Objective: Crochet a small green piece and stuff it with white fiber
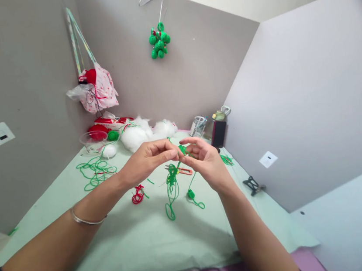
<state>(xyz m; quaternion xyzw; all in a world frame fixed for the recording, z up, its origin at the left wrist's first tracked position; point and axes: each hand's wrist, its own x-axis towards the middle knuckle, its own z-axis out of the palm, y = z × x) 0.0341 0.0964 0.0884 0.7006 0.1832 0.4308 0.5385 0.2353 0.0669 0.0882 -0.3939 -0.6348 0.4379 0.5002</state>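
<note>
Over a pale green tabletop (154, 237) between grey partitions (210, 52), left hand (152, 158) and right hand (205, 161) pinch green yarn (183, 149).

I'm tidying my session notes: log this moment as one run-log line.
left hand: pinching green yarn piece | right hand: holding same piece | tabletop: orange-handled scissors, red yarn bundle | wall: green cluster

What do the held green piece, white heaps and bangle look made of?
Green piece: likely yarn, matte; thin green strands hang below it. Fibre type unclear.
White heaps: probably loose fluffy fibre, matte; soft, wispy edges.
Bangle: seemingly polished metal; silvery with bright highlights.
</note>
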